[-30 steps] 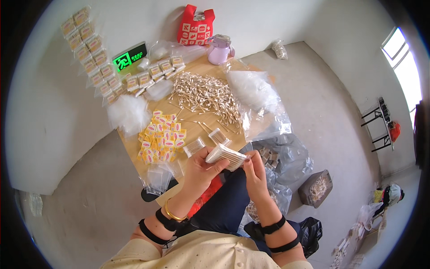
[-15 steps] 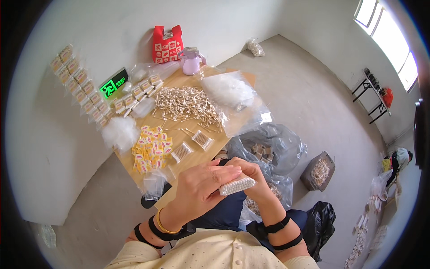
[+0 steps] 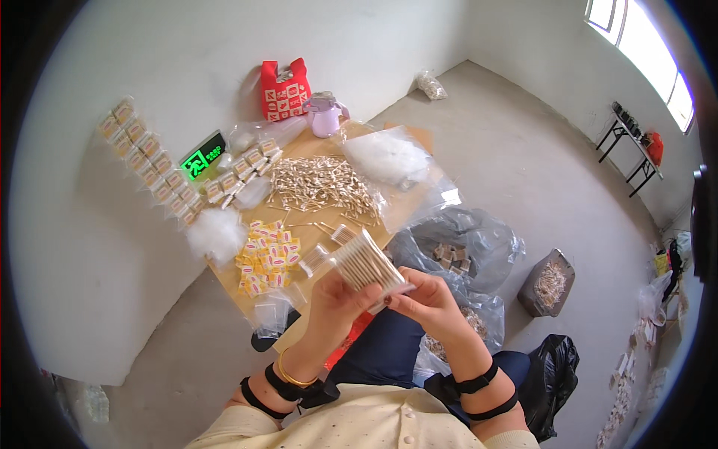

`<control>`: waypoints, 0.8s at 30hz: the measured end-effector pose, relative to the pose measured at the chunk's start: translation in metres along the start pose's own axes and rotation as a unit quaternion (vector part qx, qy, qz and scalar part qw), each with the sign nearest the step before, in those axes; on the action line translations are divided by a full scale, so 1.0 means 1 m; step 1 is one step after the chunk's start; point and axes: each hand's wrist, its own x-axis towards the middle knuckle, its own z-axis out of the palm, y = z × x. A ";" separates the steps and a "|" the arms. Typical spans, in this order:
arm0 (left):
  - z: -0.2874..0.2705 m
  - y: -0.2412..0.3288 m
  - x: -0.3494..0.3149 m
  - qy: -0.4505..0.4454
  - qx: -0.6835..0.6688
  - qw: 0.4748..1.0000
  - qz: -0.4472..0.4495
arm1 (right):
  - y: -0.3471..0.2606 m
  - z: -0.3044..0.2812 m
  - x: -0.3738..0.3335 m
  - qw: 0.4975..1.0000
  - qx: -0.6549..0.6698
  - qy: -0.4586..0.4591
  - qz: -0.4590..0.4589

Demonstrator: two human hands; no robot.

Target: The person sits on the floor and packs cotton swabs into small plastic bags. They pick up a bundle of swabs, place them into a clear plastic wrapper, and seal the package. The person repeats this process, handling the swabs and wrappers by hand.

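My left hand (image 3: 334, 303) grips a flat clear packet of cotton swabs (image 3: 366, 262), held up in front of me. My right hand (image 3: 428, 299) pinches the packet's lower right end between thumb and fingers. Both wrists wear black straps, and the left one also has a gold bangle. Beyond the packet, on the low wooden table (image 3: 299, 153), lie a loose heap of cotton swabs (image 3: 320, 183), a cluster of small yellow packets (image 3: 268, 262) and a few empty clear packets (image 3: 318, 258).
White fluff piles (image 3: 215, 232) and clear bags (image 3: 385, 156) sit on the table, with a purple jug (image 3: 324, 116), a red bag (image 3: 284, 90) and rows of small boxes (image 3: 146, 161) behind. Plastic bags (image 3: 464, 243), a tub (image 3: 547, 283) and a black bag (image 3: 550, 374) stand to my right.
The view has swung, so the table now sits further left. The packet has turned in my hands from lying nearly flat to tilted up, and my right hand has shifted to its lower end.
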 end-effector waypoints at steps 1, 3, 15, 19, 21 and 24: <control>-0.004 -0.006 0.004 0.020 -0.034 0.999 -0.020 | 0.000 0.001 0.002 1.000 0.017 0.007 -0.006; -0.011 -0.014 0.016 0.058 -0.105 0.991 -0.060 | -0.001 0.001 0.008 0.998 0.047 0.024 -0.019; -0.064 -0.035 0.036 0.071 0.432 0.892 0.112 | 0.020 0.012 0.063 0.997 0.020 0.053 0.057; -0.127 -0.047 0.067 0.162 0.082 0.981 -0.060 | 0.031 -0.005 0.071 0.996 -0.012 0.084 0.041; -0.182 -0.061 0.093 0.267 0.098 0.955 -0.089 | 0.045 -0.022 0.068 0.992 -0.032 0.107 0.061; -0.277 -0.044 0.124 0.335 0.092 0.933 -0.094 | 0.061 -0.037 0.063 0.984 -0.056 0.125 0.112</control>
